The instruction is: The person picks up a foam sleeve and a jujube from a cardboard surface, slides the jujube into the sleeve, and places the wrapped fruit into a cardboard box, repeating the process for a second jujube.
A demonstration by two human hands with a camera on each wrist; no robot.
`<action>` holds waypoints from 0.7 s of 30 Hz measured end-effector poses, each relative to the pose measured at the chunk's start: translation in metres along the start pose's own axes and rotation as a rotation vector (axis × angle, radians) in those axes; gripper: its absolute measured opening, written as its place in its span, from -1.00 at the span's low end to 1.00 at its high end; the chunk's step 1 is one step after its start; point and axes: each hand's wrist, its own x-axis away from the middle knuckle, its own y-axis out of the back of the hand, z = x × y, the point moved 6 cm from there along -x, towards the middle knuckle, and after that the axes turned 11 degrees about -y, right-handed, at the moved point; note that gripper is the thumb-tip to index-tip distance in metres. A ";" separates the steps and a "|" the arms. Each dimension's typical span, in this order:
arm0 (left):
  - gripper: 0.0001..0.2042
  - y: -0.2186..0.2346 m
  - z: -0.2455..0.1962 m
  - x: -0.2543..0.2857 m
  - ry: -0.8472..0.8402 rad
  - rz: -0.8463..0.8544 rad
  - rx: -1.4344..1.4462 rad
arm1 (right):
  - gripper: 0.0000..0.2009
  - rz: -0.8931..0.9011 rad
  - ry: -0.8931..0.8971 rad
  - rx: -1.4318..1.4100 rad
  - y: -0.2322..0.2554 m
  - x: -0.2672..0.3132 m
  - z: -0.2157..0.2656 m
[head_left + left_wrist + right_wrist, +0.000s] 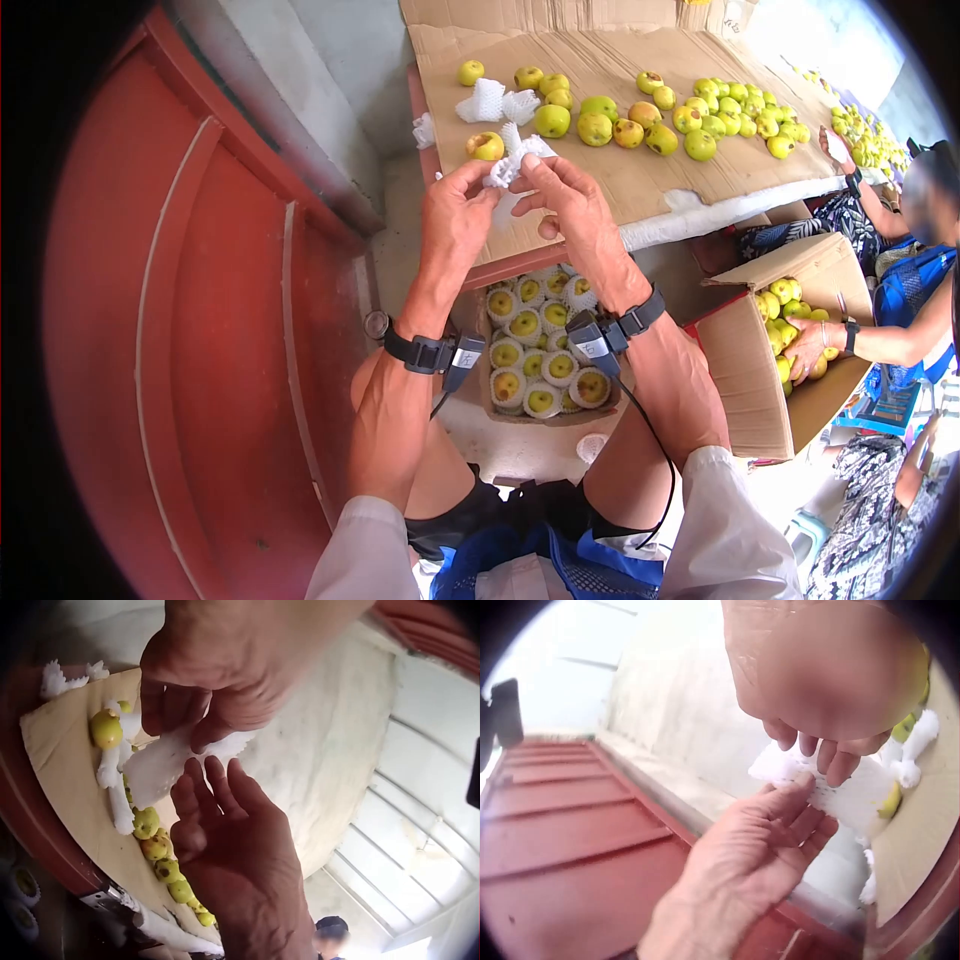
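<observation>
A white foam net sleeve (pixel 514 163) is held up over the near left corner of the cardboard-covered table. My left hand (pixel 455 215) pinches it between thumb and fingers, as the left wrist view also shows. My right hand (pixel 575 205) is beside it, with the fingertips (pixel 217 766) right at the sleeve's edge and the palm turned toward the left wrist camera. Just beyond the hands sits a yellow apple (pixel 485 146) with a brown hollow. Other crumpled foam nets (pixel 488 100) lie behind it on the cardboard (pixel 610 190).
Loose green and yellow apples (pixel 595 128) spread rightward across the table. Below its edge stands a box of net-wrapped apples (pixel 540 402). At right, another person's hand (pixel 805 345) is in a carton (pixel 745 375) of apples. A red door (pixel 220 330) stands on the left.
</observation>
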 end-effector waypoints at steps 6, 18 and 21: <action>-0.76 -0.003 -0.015 0.004 -0.056 -0.036 -0.208 | -0.62 -0.016 0.037 -0.039 0.007 -0.008 -0.007; -0.75 -0.008 -0.028 0.007 -0.257 -0.049 -0.300 | -0.68 0.032 -0.013 -0.111 0.007 -0.007 -0.006; -0.75 -0.006 -0.035 0.006 -0.339 -0.030 -0.407 | -0.70 0.036 -0.012 -0.087 0.008 -0.009 -0.009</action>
